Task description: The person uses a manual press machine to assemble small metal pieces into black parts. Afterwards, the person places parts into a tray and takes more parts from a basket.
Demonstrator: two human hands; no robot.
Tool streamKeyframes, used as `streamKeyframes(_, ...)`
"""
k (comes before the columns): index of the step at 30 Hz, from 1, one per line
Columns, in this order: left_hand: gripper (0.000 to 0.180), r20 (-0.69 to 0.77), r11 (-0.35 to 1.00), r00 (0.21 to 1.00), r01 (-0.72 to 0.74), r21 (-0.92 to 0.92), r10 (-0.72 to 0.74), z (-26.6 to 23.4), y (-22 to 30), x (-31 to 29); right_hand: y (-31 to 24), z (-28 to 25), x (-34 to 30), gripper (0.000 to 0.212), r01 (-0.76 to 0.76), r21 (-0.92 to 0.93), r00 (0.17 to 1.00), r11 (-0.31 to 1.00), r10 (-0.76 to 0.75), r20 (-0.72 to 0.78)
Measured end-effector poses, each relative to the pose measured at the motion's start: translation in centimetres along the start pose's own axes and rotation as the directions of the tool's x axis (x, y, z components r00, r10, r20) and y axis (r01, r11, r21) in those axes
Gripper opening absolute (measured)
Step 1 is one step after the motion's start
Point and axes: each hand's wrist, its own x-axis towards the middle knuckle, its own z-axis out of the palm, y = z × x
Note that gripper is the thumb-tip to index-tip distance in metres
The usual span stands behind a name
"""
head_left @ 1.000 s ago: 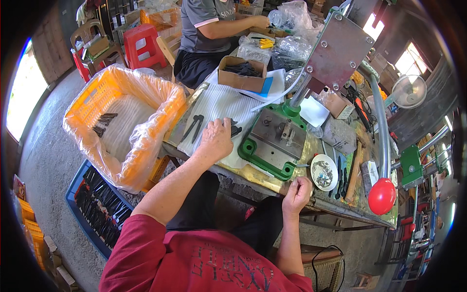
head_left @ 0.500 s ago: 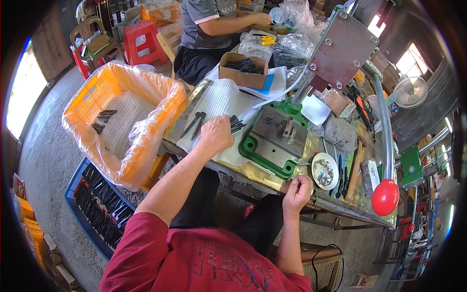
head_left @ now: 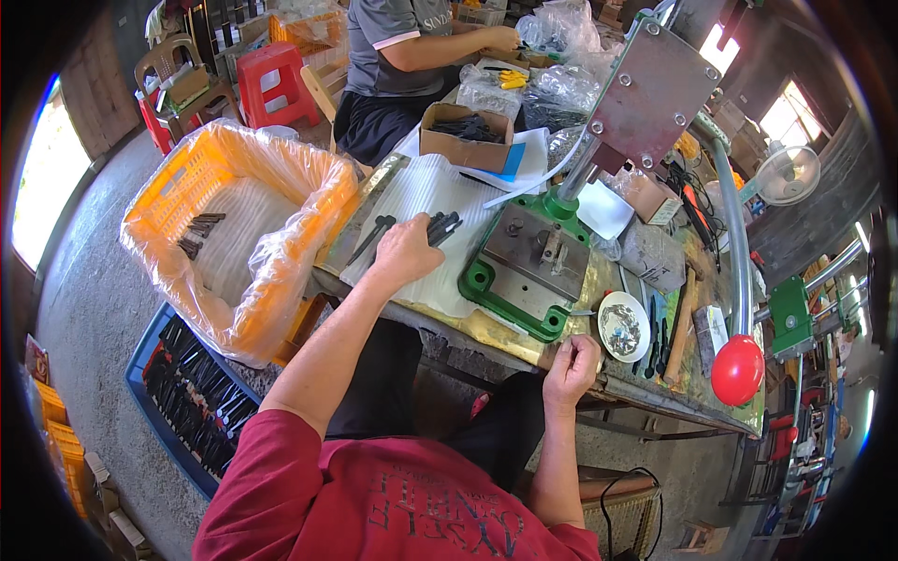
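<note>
My left hand [head_left: 409, 251] is over the white foam sheet [head_left: 421, 182], its fingers curled down. What they hold, if anything, is hidden beneath the hand. Slim black tool-like parts [head_left: 371, 236] lie at its left, and a small bunch of black parts [head_left: 444, 227] lies just past its fingers at the right. At the table's front edge my right hand [head_left: 572, 369] is closed, thumb against the curled fingers; I cannot make out anything in it. Beside it sits a white bowl [head_left: 613, 348] with small metallic bits. The green hand press [head_left: 541, 325] stands between my hands.
A plastic-lined orange crate [head_left: 192, 154] with a few black parts stands left, above a blue bin [head_left: 140, 360] of black tools. A cardboard box [head_left: 468, 154] of black parts is behind the foam. The press lever's red knob [head_left: 738, 370] hangs right. A co-worker [head_left: 407, 56] sits opposite.
My left hand has moved slightly left and toward me, now covering one of the slim black parts and showing more of the bunch at the right. My right hand has stayed in place.
</note>
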Motion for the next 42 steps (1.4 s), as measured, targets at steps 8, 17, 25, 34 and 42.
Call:
streamKeyframes(8,0.035,-0.030,0.969,1.000,-0.013,-0.246,0.006,-1.1,-1.2,0.6,-0.1,0.0,0.0,0.005,0.025,-0.009,1.000,1.000,-0.025,-0.008)
streamKeyframes(17,0.032,-0.179,0.830,0.983,-0.133,-0.541,0.040,-1.5,-2.3,1.3,-0.1,0.0,0.1,0.006,0.039,-0.009,0.999,0.999,-0.039,0.000)
streamKeyframes(25,0.034,-0.310,0.245,0.951,-0.302,-0.921,0.007,0.4,-1.1,1.6,0.1,0.1,-0.1,0.006,0.020,-0.010,1.000,1.000,-0.020,0.000)
streamKeyframes(34,0.046,-0.226,0.302,0.963,-0.261,-0.917,0.146,2.8,-1.7,0.2,0.4,0.0,-0.3,0.006,0.034,-0.017,0.999,0.999,-0.033,0.023)
streamKeyframes(42,0.048,-0.205,0.304,0.965,-0.247,-0.920,0.162,2.0,-1.5,-0.6,0.1,0.0,-0.2,0.004,0.023,-0.005,1.000,1.000,-0.023,0.018)
